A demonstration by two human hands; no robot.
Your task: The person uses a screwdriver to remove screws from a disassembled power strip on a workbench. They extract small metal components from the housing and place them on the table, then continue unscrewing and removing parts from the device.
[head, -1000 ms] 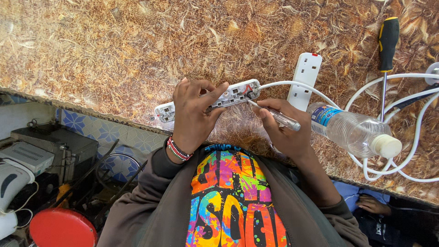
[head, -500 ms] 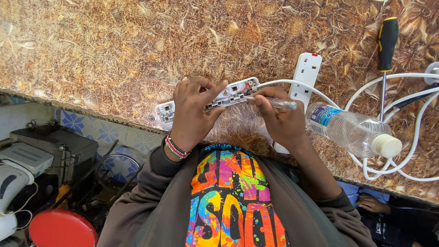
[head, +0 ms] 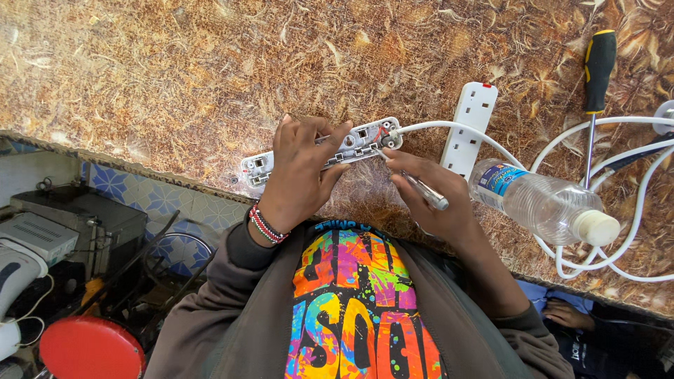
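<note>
Mid-frame, we see the left hand (head: 298, 175) clamped over the opened power strip (head: 323, 151) on the countertop (head: 175, 84), while the right hand (head: 428, 193) pinches a thin silver tool (head: 421, 188) beside its cable end.

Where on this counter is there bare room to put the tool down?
The counter is bare left of and beyond the open strip. It is crowded to the right: white cover, bottle, screwdriver and cables lie close together.
</note>
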